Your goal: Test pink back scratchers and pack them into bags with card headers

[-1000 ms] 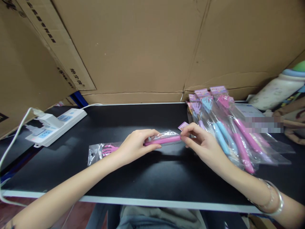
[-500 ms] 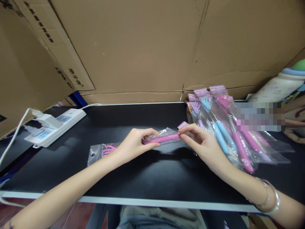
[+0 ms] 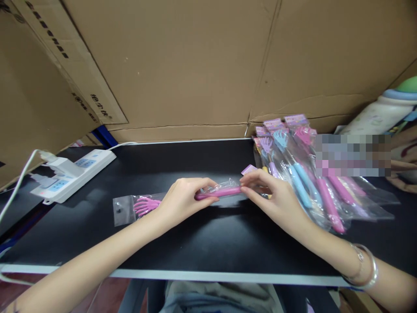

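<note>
A pink back scratcher (image 3: 221, 191) in a clear plastic bag lies crosswise between my hands. Its hand-shaped head (image 3: 146, 206) points left, toward the bag's end with a hanging hole. My left hand (image 3: 185, 198) is closed around the handle near its middle. At the handle's right end, my right hand (image 3: 265, 189) pinches with thumb and forefinger. Loose, wrinkled film stands up along the handle between them. A small purple card (image 3: 249, 169) shows just behind my right fingers; what it belongs to is partly hidden.
Several bagged back scratchers (image 3: 301, 184) in pink, blue and purple lie in a pile at the right. A power strip (image 3: 74, 175) with plugs and a cable sits at the left. Cardboard (image 3: 182, 65) walls the black table's back. A pale bottle (image 3: 378, 113) and another person's hand (image 3: 402, 167) are far right.
The back scratcher's head and the bag's holed end show further left and more fully. The handle lies a little flatter, and my right hand has shifted slightly left.
</note>
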Demonstrator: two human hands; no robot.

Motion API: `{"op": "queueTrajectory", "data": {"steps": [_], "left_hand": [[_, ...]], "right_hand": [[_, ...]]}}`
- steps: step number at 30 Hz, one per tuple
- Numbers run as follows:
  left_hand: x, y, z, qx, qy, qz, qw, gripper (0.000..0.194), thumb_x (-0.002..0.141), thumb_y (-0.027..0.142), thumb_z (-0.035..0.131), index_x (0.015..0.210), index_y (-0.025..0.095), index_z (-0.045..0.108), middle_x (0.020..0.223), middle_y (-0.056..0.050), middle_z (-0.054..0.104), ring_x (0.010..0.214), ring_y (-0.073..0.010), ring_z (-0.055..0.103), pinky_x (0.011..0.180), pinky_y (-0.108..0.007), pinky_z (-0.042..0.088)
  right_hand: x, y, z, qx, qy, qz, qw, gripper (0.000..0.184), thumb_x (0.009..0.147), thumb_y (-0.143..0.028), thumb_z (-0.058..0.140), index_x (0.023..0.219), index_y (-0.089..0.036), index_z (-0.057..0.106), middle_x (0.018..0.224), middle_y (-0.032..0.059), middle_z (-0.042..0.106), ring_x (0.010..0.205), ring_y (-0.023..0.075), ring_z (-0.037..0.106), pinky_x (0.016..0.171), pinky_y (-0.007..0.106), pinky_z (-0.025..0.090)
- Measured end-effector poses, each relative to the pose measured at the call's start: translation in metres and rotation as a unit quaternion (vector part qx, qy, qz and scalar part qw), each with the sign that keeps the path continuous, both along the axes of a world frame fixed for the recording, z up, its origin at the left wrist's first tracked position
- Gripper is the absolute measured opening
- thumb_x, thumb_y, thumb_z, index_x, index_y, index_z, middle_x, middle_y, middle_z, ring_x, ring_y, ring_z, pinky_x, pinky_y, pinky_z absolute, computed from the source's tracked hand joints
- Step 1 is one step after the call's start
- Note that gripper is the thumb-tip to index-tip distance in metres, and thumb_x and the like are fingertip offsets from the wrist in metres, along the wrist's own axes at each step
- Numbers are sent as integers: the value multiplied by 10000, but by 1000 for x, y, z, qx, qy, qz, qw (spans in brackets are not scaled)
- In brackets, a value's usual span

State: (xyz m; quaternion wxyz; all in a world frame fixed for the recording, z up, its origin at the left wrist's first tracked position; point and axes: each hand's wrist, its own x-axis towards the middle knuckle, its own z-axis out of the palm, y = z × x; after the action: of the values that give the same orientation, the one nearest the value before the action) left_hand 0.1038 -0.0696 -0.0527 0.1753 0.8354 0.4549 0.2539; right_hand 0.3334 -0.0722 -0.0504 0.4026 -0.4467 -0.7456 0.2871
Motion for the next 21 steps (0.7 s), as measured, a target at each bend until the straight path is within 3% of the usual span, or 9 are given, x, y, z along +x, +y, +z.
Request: {"op": "queueTrajectory", "data": {"steps": [7,12,17,21], "left_hand": [[0,1,-1,10,18,-33,999,181,826,317,578,973,223,629,867,9,668,688,-111,571,609,-188,377],[0,2,-3,16,26,-34,999,192,824,306,580,988,217,625,845,7,662,671,-113,563,602,-194,377],[0,2,-5,27,25,-29,999,186,821,293,596,995,233,619,877,14,665,712,-123,581,623,-198,389],[1,1,-4,49,12,-23,998,164,838,291,584,988,233,613,901,16,667,756,-125,597,674,-206,413]], "right_hand": [[5,9,-6,-117,17,80,990,206,840,-393,544,946,-216,533,862,18,593,804,142,601,715,273,496],[4,15,-7,-112,50,95,988,224,798,-400,584,894,-209,519,923,30,542,852,146,558,754,286,490],[1,16,-10,-97,93,72,988,227,773,-371,608,818,-215,450,848,4,486,779,126,538,705,275,486],[1,16,-11,-68,56,41,995,170,801,-347,578,781,-208,483,820,7,496,769,130,529,671,264,467]]}}
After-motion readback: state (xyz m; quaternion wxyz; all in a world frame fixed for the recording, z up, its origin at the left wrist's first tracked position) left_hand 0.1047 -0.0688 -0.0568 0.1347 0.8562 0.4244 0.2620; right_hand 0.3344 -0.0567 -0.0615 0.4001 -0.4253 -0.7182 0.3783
